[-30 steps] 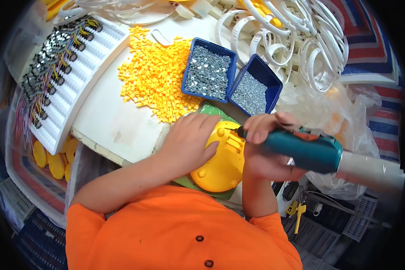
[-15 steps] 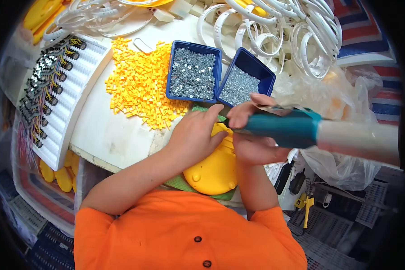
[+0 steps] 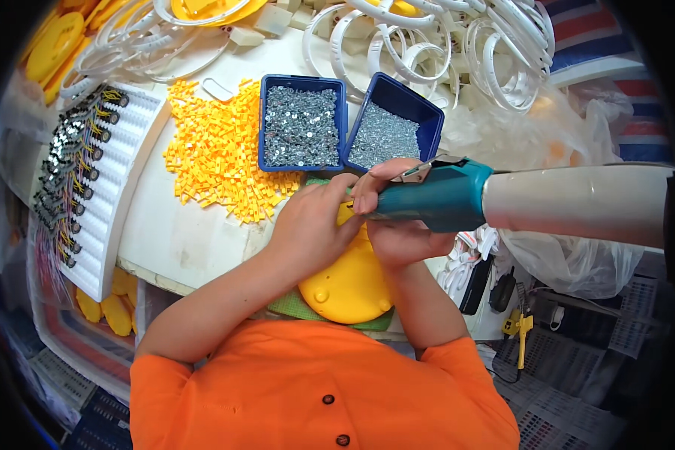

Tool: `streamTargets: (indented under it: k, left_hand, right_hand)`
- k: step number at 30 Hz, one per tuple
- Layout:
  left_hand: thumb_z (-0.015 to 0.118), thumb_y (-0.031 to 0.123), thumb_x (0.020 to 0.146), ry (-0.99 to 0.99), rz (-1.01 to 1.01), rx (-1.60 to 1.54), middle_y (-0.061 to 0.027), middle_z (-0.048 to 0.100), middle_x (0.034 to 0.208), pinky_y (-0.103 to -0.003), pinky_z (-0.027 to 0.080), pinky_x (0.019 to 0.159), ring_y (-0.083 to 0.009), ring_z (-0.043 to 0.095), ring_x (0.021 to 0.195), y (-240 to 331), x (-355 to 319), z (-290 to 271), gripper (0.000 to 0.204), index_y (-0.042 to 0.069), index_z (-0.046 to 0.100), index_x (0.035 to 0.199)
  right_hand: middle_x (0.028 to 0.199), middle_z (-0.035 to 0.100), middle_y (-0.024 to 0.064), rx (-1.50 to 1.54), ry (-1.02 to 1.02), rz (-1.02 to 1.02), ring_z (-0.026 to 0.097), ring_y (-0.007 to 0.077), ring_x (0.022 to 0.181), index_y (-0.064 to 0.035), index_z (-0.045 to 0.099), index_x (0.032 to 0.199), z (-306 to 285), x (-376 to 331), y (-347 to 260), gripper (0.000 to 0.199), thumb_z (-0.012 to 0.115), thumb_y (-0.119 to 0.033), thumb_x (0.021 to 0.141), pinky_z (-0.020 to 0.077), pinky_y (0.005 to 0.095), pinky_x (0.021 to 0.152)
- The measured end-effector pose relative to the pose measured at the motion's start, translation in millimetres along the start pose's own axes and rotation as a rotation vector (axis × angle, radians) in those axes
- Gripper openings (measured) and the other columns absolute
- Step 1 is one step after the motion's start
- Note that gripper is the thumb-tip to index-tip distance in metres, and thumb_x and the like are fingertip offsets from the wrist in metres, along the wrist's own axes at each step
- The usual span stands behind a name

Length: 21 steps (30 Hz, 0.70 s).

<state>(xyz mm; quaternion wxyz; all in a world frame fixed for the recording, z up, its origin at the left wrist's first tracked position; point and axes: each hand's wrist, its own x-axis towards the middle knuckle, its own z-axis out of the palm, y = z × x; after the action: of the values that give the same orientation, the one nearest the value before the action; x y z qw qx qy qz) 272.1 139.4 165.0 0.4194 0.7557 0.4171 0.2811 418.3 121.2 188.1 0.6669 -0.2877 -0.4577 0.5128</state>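
Right hand (image 3: 399,225) gripping a teal and white power screwdriver (image 3: 457,196), fingers wrapped tight around its handle. Left hand (image 3: 313,225) pressing down, fingers closed over the top edge of a round yellow plastic cover (image 3: 349,289). Cover lying on a green cloth (image 3: 296,306) at the near table (image 3: 180,244) edge, just below two blue trays (image 3: 301,124) of screws.

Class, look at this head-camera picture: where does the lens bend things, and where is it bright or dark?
Head view: fisheye bending curves the white slotted tray at the left and stretches the teal power screwdriver, held in the right hand, toward the right rim; corners fall to black; lighting is even and bright on the white table; the screws in the blue bins glint.
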Motion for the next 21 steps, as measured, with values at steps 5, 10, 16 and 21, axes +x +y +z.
streamTargets:
  k: [5, 10, 16, 21]
  left_hand:
    - [0.075, 0.021, 0.086, -0.006, 0.039, 0.017, -0.0173, 0.071, 0.104, -0.049, 0.052, 0.085, -0.0385, 0.067, 0.100, 1.8, 0.8, -0.4, 0.046, 0.009, 0.057, 0.126]
    - [0.074, 0.020, 0.086, -0.019, 0.140, 0.079, -0.0155, 0.069, 0.107, -0.047, 0.052, 0.088, -0.0355, 0.064, 0.104, -1.7, 5.2, 2.1, 0.036, 0.006, 0.063, 0.117]
    - [0.076, 0.036, 0.084, -0.314, 0.516, 0.378, -0.0127, 0.065, 0.102, -0.042, 0.048, 0.086, -0.0305, 0.061, 0.103, 27.4, 33.2, 23.1, 0.040, 0.002, 0.067, 0.102]
    - [0.075, 0.042, 0.082, -0.315, 0.431, 0.417, -0.0130, 0.065, 0.103, -0.042, 0.050, 0.088, -0.0302, 0.061, 0.103, 33.7, 34.1, 42.1, 0.046, 0.002, 0.067, 0.104]
  right_hand:
    - [0.084, 0.065, 0.0165, 0.089, 0.010, -0.024, 0.062, 0.0256, 0.079, 0.0106, 0.054, 0.126, 3.3, 0.3, -6.7, 0.097, 0.045, -0.077, 0.086, 0.0494, 0.0383, 0.080]
    - [0.087, 0.063, 0.0165, -0.019, 0.091, -0.182, 0.059, 0.0262, 0.079, 0.0025, 0.046, 0.135, -6.6, -8.7, -53.1, 0.090, 0.053, -0.073, 0.087, 0.0470, 0.0393, 0.081]
    - [0.086, 0.060, 0.0166, 0.128, 0.207, -0.152, 0.059, 0.0265, 0.080, -0.0006, 0.045, 0.130, -41.2, -31.5, -57.6, 0.084, 0.058, -0.069, 0.083, 0.0469, 0.0395, 0.083]
    - [0.088, 0.061, 0.0183, 0.054, 0.188, -0.178, 0.060, 0.0273, 0.082, 0.0012, 0.045, 0.128, -45.7, -40.6, -41.5, 0.085, 0.062, -0.067, 0.080, 0.0473, 0.0397, 0.085]
